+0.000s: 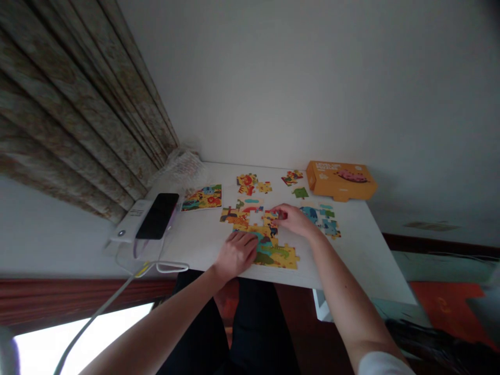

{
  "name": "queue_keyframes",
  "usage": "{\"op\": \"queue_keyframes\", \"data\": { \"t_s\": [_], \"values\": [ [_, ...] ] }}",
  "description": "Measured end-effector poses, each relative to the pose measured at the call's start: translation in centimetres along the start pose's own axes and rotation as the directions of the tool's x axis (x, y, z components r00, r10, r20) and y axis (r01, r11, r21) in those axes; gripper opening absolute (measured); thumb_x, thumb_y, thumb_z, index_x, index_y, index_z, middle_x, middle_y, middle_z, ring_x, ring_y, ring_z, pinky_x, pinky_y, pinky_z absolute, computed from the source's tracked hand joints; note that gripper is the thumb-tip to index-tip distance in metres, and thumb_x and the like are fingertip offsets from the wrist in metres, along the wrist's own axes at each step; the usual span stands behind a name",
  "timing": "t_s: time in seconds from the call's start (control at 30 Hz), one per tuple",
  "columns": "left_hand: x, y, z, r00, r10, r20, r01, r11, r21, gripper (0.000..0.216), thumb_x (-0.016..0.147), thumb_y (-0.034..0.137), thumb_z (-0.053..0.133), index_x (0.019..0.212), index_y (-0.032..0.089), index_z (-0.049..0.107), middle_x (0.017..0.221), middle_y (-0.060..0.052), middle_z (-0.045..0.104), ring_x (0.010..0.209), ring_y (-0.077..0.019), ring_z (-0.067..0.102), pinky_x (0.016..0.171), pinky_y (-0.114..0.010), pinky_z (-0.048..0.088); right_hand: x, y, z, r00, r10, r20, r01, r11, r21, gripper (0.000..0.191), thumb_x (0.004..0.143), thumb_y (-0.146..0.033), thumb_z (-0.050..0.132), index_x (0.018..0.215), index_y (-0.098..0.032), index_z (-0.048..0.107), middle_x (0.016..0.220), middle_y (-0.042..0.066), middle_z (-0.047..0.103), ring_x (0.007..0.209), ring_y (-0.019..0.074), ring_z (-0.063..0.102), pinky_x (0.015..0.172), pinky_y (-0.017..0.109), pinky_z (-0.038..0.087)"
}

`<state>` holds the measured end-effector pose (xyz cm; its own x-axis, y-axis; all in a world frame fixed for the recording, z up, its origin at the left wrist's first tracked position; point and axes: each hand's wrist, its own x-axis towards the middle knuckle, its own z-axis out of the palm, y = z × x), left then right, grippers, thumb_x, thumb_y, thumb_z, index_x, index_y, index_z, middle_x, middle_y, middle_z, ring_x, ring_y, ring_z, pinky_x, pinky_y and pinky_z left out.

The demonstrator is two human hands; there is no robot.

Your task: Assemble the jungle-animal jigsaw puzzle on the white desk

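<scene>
A partly joined jigsaw puzzle (283, 256) with a green crocodile lies near the table's front edge. Over its lower left part rests my left hand (236, 252), fingers curled together and pressed on the pieces. My right hand (294, 220) is closed in a pinch at the puzzle's upper right, with thumb and fingers on a puzzle piece (273, 214) that they partly cover. A gap showing white table lies left of those fingertips. Blue elephant pieces (330, 227) sit to the right of my right hand, beside the wrist.
Behind the puzzle lie lion pieces (247, 182), a green piece (300, 192) and red-yellow pieces (292, 177). An orange puzzle box (341, 179) stands back right. At left are a picture card (203, 198), a black phone (158, 216), a white cable (172, 268) and clear plastic wrapping (183, 166).
</scene>
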<state>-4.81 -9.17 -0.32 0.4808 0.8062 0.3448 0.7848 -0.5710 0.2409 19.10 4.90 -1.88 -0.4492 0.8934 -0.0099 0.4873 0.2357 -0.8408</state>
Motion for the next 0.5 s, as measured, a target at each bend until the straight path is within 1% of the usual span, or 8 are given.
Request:
{"op": "queue_keyframes", "data": {
  "t_s": [0.07, 0.1, 0.2, 0.27, 0.33, 0.4, 0.5],
  "values": [
    [-1.2, -1.6, -1.0, 0.998, -0.038, -0.041, 0.038, 0.999, -0.012, 0.025, 0.098, 0.019, 0.05, 0.109, 0.022, 0.072, 0.107, -0.009, 0.073, 0.1, -0.0233, 0.067, 0.092, -0.041, 0.053, 0.0, -0.1, -0.1, 1.0, 0.016, 0.022, -0.017, 0.999, 0.049, 0.032, 0.073, -0.029, 0.081, 0.105, -0.024, 0.076, 0.089, 0.002, 0.073, 0.076, 0.0172, 0.063, 0.071, 0.029, 0.049],
    [-1.8, -2.5, -1.4, 0.998, -0.038, -0.049, 0.038, 0.999, -0.014, 0.025, 0.098, 0.021, 0.051, 0.109, 0.021, 0.073, 0.107, -0.009, 0.073, 0.1, -0.0235, 0.067, 0.093, -0.042, 0.053, 0.1, -0.1, -0.2, 0.999, 0.027, 0.039, -0.03, 0.996, 0.087, 0.031, 0.074, -0.03, 0.079, 0.105, -0.024, 0.075, 0.09, 0.002, 0.074, 0.077, 0.0175, 0.064, 0.072, 0.029, 0.05],
    [-3.1, -4.3, -2.3, 0.997, -0.051, -0.05, 0.05, 0.999, -0.021, 0.024, 0.097, 0.025, 0.053, 0.111, 0.02, 0.072, 0.111, -0.01, 0.072, 0.104, -0.0253, 0.066, 0.096, -0.045, 0.053, 0.2, -0.3, -0.7, 0.996, 0.05, 0.076, -0.065, 0.977, 0.205, 0.026, 0.077, -0.035, 0.076, 0.1, -0.023, 0.075, 0.094, 0.004, 0.076, 0.082, 0.0194, 0.068, 0.078, 0.032, 0.053],
    [-3.4, -4.6, -2.5, 0.997, -0.071, -0.043, 0.07, 0.997, -0.03, 0.024, 0.096, 0.026, 0.054, 0.112, 0.019, 0.071, 0.112, -0.011, 0.071, 0.106, -0.026, 0.065, 0.096, -0.045, 0.053, 0.2, -0.3, -0.9, 0.996, 0.056, 0.064, -0.071, 0.964, 0.258, 0.028, 0.078, -0.04, 0.076, 0.099, -0.023, 0.075, 0.097, 0.004, 0.076, 0.087, 0.0209, 0.069, 0.082, 0.034, 0.054],
    [-3.2, -4.4, -2.5, 0.997, -0.074, -0.011, 0.073, 0.997, -0.037, 0.024, 0.095, 0.028, 0.055, 0.113, 0.02, 0.07, 0.114, -0.011, 0.07, 0.107, -0.0262, 0.065, 0.098, -0.045, 0.052, 0.2, -0.2, -1.1, 0.997, 0.063, 0.036, -0.071, 0.952, 0.299, 0.03, 0.077, -0.043, 0.076, 0.1, -0.024, 0.075, 0.099, 0.004, 0.077, 0.09, 0.0215, 0.07, 0.085, 0.035, 0.054],
    [-3.0, -4.1, -2.4, 0.998, -0.049, 0.029, 0.051, 0.998, -0.041, 0.026, 0.095, 0.029, 0.057, 0.115, 0.02, 0.069, 0.117, -0.011, 0.069, 0.109, -0.0269, 0.065, 0.1, -0.046, 0.051, 0.2, -0.1, -1.1, 0.997, 0.075, 0.026, -0.08, 0.94, 0.332, 0.032, 0.076, -0.044, 0.078, 0.101, -0.024, 0.075, 0.099, 0.004, 0.077, 0.09, 0.0213, 0.07, 0.086, 0.035, 0.054],
    [-2.8, -4.0, -2.3, 0.998, -0.008, 0.057, 0.011, 0.999, -0.048, 0.027, 0.095, 0.03, 0.057, 0.118, 0.019, 0.069, 0.12, -0.012, 0.069, 0.111, -0.0275, 0.064, 0.101, -0.047, 0.05, 0.3, 0.0, -0.9, 0.994, 0.09, 0.054, -0.102, 0.94, 0.326, 0.032, 0.076, -0.042, 0.079, 0.101, -0.023, 0.076, 0.097, 0.004, 0.077, 0.087, 0.0208, 0.07, 0.085, 0.034, 0.055]
  ]
}}
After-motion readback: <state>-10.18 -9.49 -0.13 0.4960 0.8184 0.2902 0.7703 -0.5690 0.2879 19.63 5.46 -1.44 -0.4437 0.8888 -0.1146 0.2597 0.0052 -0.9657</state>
